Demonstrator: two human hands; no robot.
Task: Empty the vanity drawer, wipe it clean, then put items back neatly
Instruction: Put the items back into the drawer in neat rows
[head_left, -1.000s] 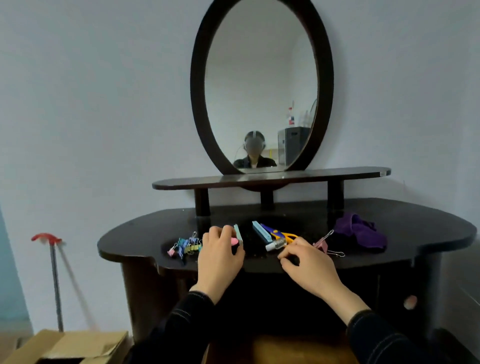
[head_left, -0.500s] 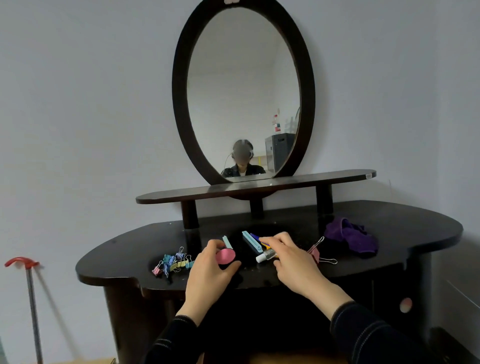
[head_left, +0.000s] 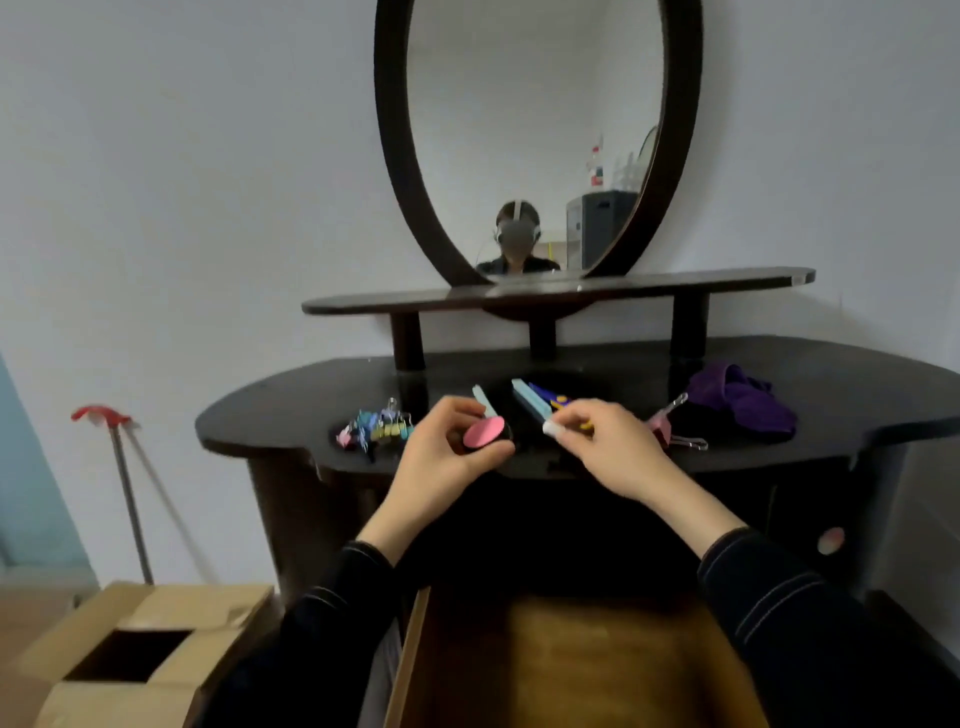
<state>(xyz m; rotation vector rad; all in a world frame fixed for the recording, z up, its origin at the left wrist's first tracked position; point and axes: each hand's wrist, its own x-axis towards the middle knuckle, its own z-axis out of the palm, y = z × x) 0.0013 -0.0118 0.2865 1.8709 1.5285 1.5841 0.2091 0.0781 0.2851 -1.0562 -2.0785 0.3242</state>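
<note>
The wooden drawer stands pulled out at the bottom, its brown floor bare. Above its back end, my left hand grips a small black object with a round pink face. My right hand pinches a small white-capped tube. On the dark vanity top lie a heap of coloured binder clips, two pale blue sticks, blue and yellow scissors, a pink binder clip and a purple cloth.
An oval mirror and a narrow shelf rise behind the top. An open cardboard box sits on the floor at the left, near a red-handled pole. A side door with a round knob is at the right.
Both hands lifted off the vanity top, the left with the pink-faced object, the right with the white-capped tube. The view tilted down, so the pulled-out drawer and the box show.
</note>
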